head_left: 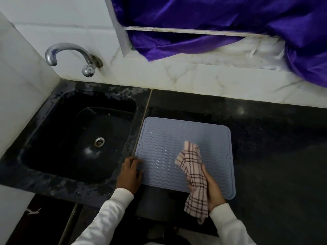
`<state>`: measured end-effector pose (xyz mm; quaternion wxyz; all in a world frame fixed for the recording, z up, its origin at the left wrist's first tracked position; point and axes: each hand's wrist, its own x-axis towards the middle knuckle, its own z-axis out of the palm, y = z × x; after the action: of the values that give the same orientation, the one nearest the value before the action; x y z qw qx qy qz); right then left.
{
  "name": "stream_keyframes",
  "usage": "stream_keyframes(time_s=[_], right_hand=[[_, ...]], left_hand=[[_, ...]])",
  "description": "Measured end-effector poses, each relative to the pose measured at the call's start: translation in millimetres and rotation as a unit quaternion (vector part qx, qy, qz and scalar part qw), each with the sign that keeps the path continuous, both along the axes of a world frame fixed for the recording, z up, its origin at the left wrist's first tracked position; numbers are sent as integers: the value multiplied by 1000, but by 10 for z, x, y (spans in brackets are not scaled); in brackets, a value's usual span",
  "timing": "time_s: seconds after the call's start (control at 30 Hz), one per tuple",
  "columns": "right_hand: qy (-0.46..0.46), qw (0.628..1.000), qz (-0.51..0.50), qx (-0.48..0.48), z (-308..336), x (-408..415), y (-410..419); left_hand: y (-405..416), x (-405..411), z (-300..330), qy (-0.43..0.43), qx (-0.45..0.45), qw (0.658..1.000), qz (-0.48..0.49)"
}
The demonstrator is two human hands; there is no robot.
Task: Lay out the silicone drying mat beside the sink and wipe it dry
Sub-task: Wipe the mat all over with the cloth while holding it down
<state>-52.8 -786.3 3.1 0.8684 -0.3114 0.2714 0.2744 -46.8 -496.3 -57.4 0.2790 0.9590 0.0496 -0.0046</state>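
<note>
R hand (pixel 215 189) grips checked cloth (pixel 193 175) over mat (pixel 168 144); L hand (pixel 130 174) presses mat's left edge, fingers fairly straight. Mat flat on black counter (pixel 274 147) just right of sink (pixel 79 138); tap (pixel 70 55), white tiles, purple curtain (pixel 221 20) behind mat

The silicone drying mat (pixel 168 147) is pale blue-grey, nearly square, with round corners and wavy ridges all over. It lies flat on the dark bench (pixel 274 147), just to the right of the sink (pixel 79 138), with its left edge along the seam next to the sink. My left hand (pixel 130 174) presses on the mat's near left corner. My right hand (pixel 212 188) holds a pink cloth (pixel 193 167) with dark check lines. The cloth sits bunched up over the mat's near right part.
</note>
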Motion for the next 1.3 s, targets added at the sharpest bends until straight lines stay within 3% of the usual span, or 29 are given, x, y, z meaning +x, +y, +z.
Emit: stream_keyframes(time_s=[0.07, 0.2, 0.5, 0.73, 0.9, 0.97, 1.03, 1.07, 1.13, 1.2, 1.23, 1.3], right_hand=[[8, 1000, -6, 7, -63, 44, 6], [15, 997, -12, -68, -237, 116, 100], [-93, 988, -18, -121, 24, 386, 421], [-138, 960, -35, -240, 142, 837, 733], [-206, 914, -93, -337, 164, 1289, 1102], [-229, 875, -73, -420, 150, 1410, 1273], [-269, 814, 24, -514, 34, 1484, 1418], [-284, 763, 89, -574, -75, 1509, 1485], [-281, 617, 199, -708, -285, 1529, 1612], [-252, 487, 215, -808, -394, 1528, 1747], [-246, 458, 204, -830, -408, 1535, 1809], [-276, 441, 185, -834, -446, 1572, 1881]], left_hand=[[-7, 8, -2, 5, 5, 1000, -5], [19, 139, 9, 4, 74, 997, -28], [-17, 740, 195, 41, 131, 984, -114], [75, 1327, 223, 44, 116, 981, -147], [202, 1600, 178, 36, 93, 983, -156], [239, 1689, 172, 31, 94, 982, -162], [265, 1769, 153, 37, 105, 976, -185], [286, 1805, 136, 38, 116, 971, -204], [326, 1864, 96, 28, 149, 957, -248], [348, 1908, 76, 24, 181, 941, -285], [348, 1929, 78, 24, 192, 935, -296], [341, 1949, 77, 25, 200, 932, -300]])
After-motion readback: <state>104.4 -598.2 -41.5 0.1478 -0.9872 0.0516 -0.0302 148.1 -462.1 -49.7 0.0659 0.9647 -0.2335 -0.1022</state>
